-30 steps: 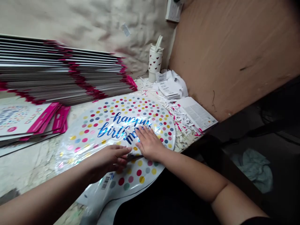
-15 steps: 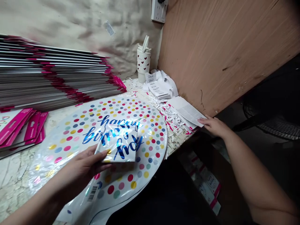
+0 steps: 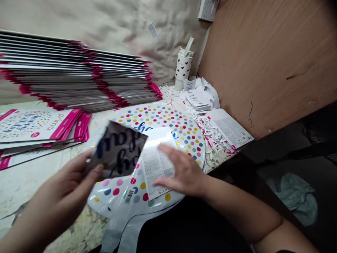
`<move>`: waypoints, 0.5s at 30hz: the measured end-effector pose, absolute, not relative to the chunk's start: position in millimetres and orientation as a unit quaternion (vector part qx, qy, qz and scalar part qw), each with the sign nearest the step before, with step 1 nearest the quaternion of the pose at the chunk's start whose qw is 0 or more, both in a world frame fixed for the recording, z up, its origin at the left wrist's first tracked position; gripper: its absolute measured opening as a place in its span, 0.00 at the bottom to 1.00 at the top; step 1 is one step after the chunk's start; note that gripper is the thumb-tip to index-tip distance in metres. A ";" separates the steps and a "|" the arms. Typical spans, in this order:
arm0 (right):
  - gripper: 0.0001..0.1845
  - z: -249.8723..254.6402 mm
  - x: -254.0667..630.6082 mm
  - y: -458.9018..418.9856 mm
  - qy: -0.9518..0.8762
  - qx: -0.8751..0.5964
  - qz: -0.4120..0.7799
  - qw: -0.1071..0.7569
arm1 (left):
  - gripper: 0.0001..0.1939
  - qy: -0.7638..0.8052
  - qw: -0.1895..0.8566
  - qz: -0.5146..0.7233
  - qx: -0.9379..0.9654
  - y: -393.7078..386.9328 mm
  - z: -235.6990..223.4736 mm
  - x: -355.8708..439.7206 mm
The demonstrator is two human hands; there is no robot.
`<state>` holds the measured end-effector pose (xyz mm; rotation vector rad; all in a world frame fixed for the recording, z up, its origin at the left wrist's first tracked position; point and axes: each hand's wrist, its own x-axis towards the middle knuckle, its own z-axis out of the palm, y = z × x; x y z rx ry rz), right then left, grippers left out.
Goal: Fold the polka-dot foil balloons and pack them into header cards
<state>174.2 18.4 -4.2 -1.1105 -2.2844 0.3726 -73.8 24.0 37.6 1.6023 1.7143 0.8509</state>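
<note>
Folded foil (image 3: 119,149) is gripped by left hand (image 3: 68,186); right hand (image 3: 185,172) is held wide over leaflet (image 3: 154,165) on spotted balloon (image 3: 168,116)

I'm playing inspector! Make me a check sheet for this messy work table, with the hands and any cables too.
Surface: pale table, stained near the front.
Job's things: folded foil with blue letters, held up; printed leaflet lying on a dotted balloon.
Clutter: paper scraps, label strips, heart-patterned cup, tall package stack.
Hands: left hand grips the foil; right hand, blurred, spreads over the leaflet, contact unclear.
Cables: none I'm sure of.
Surroundings: wrinkled wall covering, brown panel, white socket.
</note>
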 end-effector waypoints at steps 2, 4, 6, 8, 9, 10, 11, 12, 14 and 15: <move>0.53 13.7 187.1 43.1 -0.811 -0.423 0.218 0.341 | 0.21 0.565 0.354 0.267 0.696 18.1 36.7 -71.6; 0.52 23.0 198.9 68.4 -0.801 -0.355 0.382 0.294 | 0.20 0.495 0.340 0.222 0.768 15.7 38.1 -62.5; 0.38 19.5 209.0 92.2 -0.746 -0.293 0.559 0.211 | 0.21 0.504 0.257 0.238 0.789 14.1 36.7 -45.7; 0.22 7.0 217.7 114.1 -0.644 -0.335 0.653 0.218 | 0.24 0.542 0.123 0.300 0.776 10.6 26.8 -22.1; 0.17 -0.5 221.6 124.3 -0.585 -0.388 0.663 0.259 | 0.25 0.542 0.069 0.312 0.777 8.0 18.1 -9.0; 0.13 -7.9 225.0 133.5 -0.530 -0.442 0.655 0.308 | 0.25 0.528 0.041 0.300 0.793 5.3 7.3 3.7; 0.11 -14.7 228.1 141.5 -0.484 -0.486 0.638 0.350 | 0.25 0.502 0.043 0.256 0.825 2.9 -4.6 14.8; 0.09 -20.6 230.9 147.9 -0.451 -0.516 0.623 0.377 | 0.26 0.481 0.059 0.198 0.852 1.3 -16.7 22.9; 0.07 -29.2 236.6 154.8 -0.427 -0.544 0.607 0.392 | 0.32 0.434 0.101 0.085 0.891 2.2 -36.7 26.0; 0.06 -32.1 239.6 155.2 -0.425 -0.548 0.604 0.392 | 0.35 0.413 0.118 0.047 0.902 4.7 -43.2 19.8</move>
